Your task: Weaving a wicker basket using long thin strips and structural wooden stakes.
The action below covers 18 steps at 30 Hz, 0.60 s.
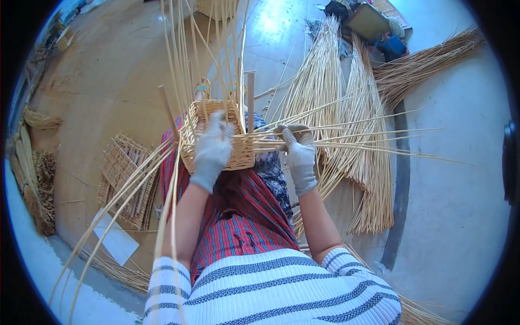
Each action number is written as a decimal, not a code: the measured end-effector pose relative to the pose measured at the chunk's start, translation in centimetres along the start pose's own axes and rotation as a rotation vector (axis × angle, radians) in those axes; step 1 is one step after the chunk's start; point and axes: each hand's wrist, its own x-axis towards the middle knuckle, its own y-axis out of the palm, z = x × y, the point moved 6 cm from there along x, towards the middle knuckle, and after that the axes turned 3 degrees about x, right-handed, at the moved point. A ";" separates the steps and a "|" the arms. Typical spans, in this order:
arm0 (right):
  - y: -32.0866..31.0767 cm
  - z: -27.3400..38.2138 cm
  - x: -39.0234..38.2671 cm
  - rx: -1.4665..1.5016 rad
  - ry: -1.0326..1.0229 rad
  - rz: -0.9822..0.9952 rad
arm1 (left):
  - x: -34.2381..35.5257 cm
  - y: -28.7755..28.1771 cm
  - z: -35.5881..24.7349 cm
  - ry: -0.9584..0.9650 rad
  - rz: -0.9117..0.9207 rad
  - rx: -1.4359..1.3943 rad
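Note:
A small rectangular wicker basket (241, 157), partly woven, sits on my lap. Long pale willow rods fan out from its rim upward, to the left and to the right. Wooden sticks (251, 103) stand up at its corners. My left hand (212, 154), in a pale work glove, is over the basket's near side; its fingers are smeared by motion, so what they hold cannot be made out. To the right of the basket, my gloved right hand (299, 154) has its thumb and fingers closed around several willow rods (346, 143) that stretch out sideways.
Big bundles of loose rods (319, 81) lie on the floor to the right, with a browner bundle (428, 62) beyond. Woven panels (127, 179) and a white sheet (116, 238) are on the left. A pile of bags and containers (376, 27) stands at the far right.

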 end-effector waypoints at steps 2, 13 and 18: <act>1.9 0.4 2.1 -0.149 -0.085 0.108 | 2.0 3.9 6.7 -0.109 0.219 0.221; 0.7 2.8 6.1 -0.176 -0.606 0.013 | -0.3 3.1 3.1 -0.359 0.241 -0.167; -1.2 2.1 6.2 -0.155 -0.416 -0.070 | -2.3 1.1 -3.5 0.479 -0.199 0.205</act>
